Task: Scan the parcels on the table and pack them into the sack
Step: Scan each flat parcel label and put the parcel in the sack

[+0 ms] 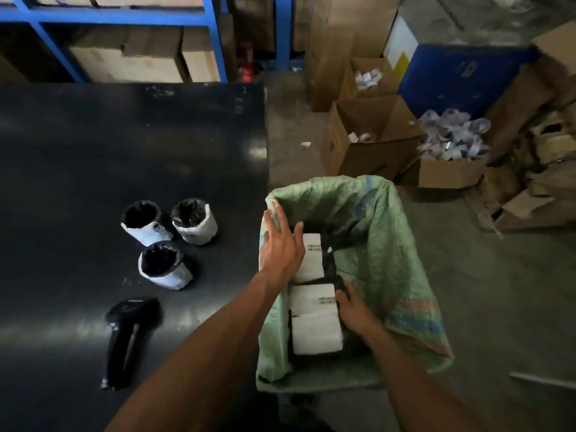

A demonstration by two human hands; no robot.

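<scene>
A person's right hand (353, 310) reaches down into a green woven sack (389, 244), fingers curled round the dark edge of a white-labelled parcel (314, 319) lying inside; the fingertips are hidden behind the wrapping, so the hold appears to be a grip rather than a mere touch. The left hand (280, 241) is spread flat, fingers straight, resting on the sack's left rim just beside the edge of the black counter (93, 135), seemingly holding the mouth open.

Inside the sack a second labelled parcel (311, 257) lies just beyond the first, both with their white labels facing up. The sack stands on the floor against the counter's right side, its mouth folded wide.

On the counter, well to the left of the sack, three small round parcels (165, 235) in white wrap with black tops stand clustered together, not yet packed. Nearer the person, a black handheld scanner (124, 335) lies on the counter, in neither hand.

Judged from this layout, the job is partly done: at least two parcels are in the sack and three are left to be scanned and packed.

Beyond the sack, open cardboard boxes (367, 135) of small wrapped goods sit on the concrete floor, with blue shelving (118, 14) behind the counter.
</scene>
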